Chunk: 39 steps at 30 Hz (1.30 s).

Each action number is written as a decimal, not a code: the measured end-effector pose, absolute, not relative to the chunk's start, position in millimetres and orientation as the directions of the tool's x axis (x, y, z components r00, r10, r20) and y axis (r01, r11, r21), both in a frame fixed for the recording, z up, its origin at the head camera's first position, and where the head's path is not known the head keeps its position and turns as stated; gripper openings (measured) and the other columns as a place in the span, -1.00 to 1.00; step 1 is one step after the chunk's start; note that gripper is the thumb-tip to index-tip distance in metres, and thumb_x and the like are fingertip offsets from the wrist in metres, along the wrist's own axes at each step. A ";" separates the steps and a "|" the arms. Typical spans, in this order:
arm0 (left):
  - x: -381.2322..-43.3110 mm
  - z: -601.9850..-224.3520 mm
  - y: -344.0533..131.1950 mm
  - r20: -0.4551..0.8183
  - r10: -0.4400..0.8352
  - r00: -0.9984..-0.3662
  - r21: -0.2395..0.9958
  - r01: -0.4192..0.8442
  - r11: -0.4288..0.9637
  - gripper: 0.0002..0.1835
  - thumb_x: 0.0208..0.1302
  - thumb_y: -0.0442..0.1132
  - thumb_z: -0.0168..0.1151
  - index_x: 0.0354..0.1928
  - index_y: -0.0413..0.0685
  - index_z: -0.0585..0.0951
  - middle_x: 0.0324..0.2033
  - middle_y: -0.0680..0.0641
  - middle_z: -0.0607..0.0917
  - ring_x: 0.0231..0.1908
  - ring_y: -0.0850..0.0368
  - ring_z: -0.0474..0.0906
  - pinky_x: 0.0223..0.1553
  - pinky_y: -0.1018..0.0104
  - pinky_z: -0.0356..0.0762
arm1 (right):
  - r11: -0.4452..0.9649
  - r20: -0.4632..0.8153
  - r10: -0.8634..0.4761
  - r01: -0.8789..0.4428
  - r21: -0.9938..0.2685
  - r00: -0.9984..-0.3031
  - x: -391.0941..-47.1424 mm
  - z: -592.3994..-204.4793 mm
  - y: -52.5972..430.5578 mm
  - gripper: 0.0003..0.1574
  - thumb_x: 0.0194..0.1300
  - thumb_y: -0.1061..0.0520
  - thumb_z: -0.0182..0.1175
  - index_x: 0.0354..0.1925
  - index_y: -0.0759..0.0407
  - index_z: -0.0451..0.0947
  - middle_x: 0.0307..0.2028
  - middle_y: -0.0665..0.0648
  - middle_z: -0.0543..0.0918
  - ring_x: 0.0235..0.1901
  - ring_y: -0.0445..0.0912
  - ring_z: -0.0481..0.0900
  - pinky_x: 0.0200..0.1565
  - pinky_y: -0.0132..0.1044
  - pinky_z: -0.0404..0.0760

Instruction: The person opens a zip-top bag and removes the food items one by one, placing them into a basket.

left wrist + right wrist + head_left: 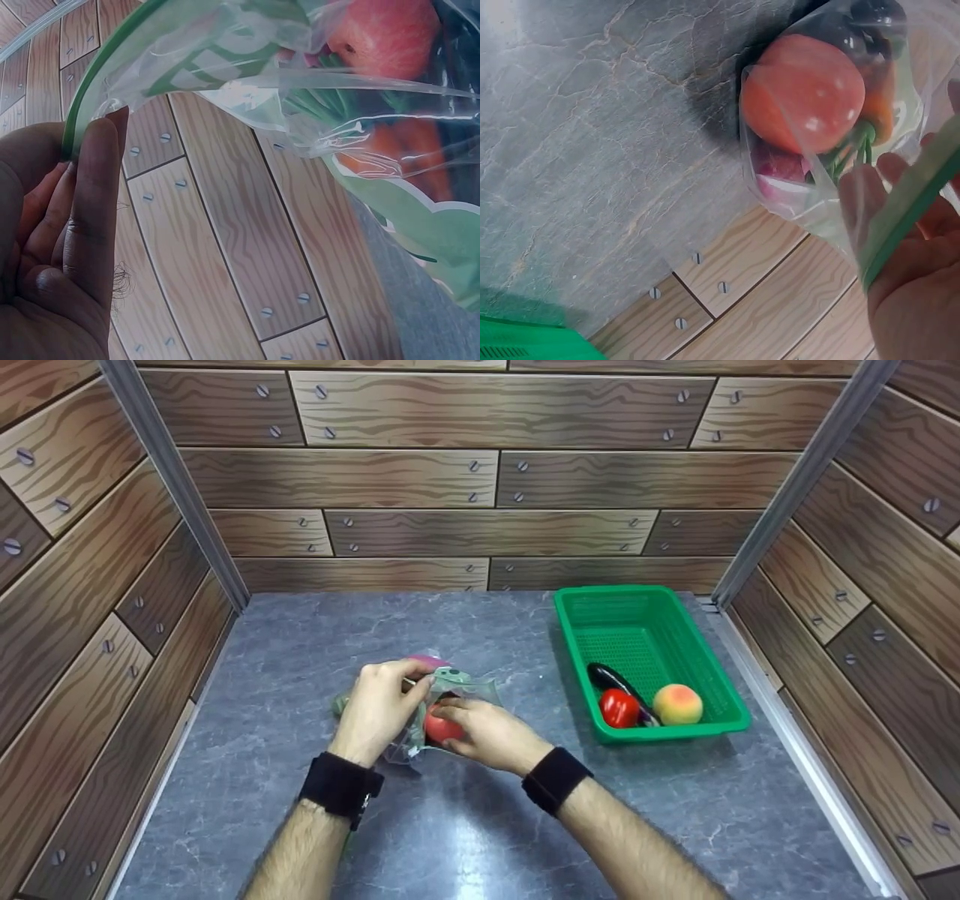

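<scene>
My left hand (375, 709) pinches the green rim of a clear zip bag (217, 64) between thumb and fingers. My right hand (495, 735) reaches in at the mouth of the bag, its fingers loosely bent inside. In the right wrist view the bag's green rim (915, 214) crosses that hand, and the fingers are apart from a red round fruit (802, 94). Beside this fruit in the bag lie orange carrots (409, 154) with green tops, a pink-purple piece (780, 172) and something dark. The bag's plastic partly blurs its contents.
A green basket (716, 675) stands to the right, holding an eggplant (616, 681), a red tomato-like item (619, 708) and a peach (678, 705). Wood-patterned walls (405, 476) enclose the grey marbled table (300, 637) at the back and sides.
</scene>
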State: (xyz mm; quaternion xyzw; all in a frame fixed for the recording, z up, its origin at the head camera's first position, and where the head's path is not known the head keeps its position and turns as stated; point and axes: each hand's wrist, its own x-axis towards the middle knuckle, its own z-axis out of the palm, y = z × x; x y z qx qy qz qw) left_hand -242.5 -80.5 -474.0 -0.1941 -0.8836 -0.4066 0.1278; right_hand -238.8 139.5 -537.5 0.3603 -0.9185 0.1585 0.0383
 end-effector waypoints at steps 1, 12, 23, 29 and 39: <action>-242.5 -474.1 -80.7 0.382 0.240 -0.893 0.669 0.446 0.594 -0.81 0.60 -0.33 0.51 0.10 -0.02 0.96 -0.08 -0.08 1.01 -0.05 0.00 0.98 0.02 -0.03 0.94 | 0.694 0.183 -0.647 -0.671 -0.260 -0.740 -239.2 -538.2 138.8 -0.36 0.56 0.09 0.55 0.50 0.20 0.72 0.44 0.28 0.81 0.42 0.15 0.81 0.47 0.01 0.81; -242.3 -474.2 -81.9 0.370 0.258 -0.893 0.655 0.447 0.609 -0.85 0.60 -0.31 0.52 0.08 -0.10 0.95 -0.10 -0.12 1.00 -0.04 -0.03 0.97 0.03 -0.04 0.94 | 0.729 0.147 -0.630 -0.646 -0.227 -0.763 -241.8 -547.4 135.7 -0.26 0.49 0.02 0.64 0.52 0.15 0.71 0.52 0.30 0.72 0.43 0.22 0.79 0.43 0.09 0.83; -243.4 -479.4 -84.8 0.353 0.257 -0.900 0.662 0.434 0.611 -0.86 0.61 -0.31 0.51 0.06 -0.16 0.93 -0.10 -0.14 1.00 -0.04 -0.07 0.97 0.06 -0.08 0.94 | 0.812 0.136 -0.558 -0.572 -0.111 -0.819 -243.8 -554.6 129.2 -0.22 0.45 -0.22 0.66 0.50 -0.07 0.74 0.46 0.32 0.77 0.24 0.24 0.89 0.00 0.14 0.96; -243.8 -484.4 -88.1 0.346 0.254 -0.903 0.663 0.427 0.615 -0.88 0.60 -0.32 0.52 0.04 -0.14 0.94 -0.11 -0.14 1.00 -0.05 -0.06 0.98 0.05 -0.05 0.95 | 0.839 0.139 -0.537 -0.543 -0.007 -0.832 -245.4 -559.0 127.2 -0.23 0.40 -0.31 0.67 0.47 -0.20 0.77 0.33 0.29 0.84 0.04 0.16 0.92 -0.25 0.06 0.94; -244.0 -488.3 -93.0 0.343 0.246 -0.907 0.661 0.419 0.622 -0.89 0.59 -0.33 0.52 0.01 -0.10 0.94 -0.12 -0.11 1.00 -0.07 -0.03 0.97 0.01 -0.06 0.94 | 0.819 0.191 -0.566 -0.574 0.017 -0.802 -248.1 -562.8 127.5 -0.33 0.39 -0.25 0.70 0.35 -0.18 0.77 0.09 0.23 0.89 -0.14 0.12 0.92 -0.40 0.03 0.87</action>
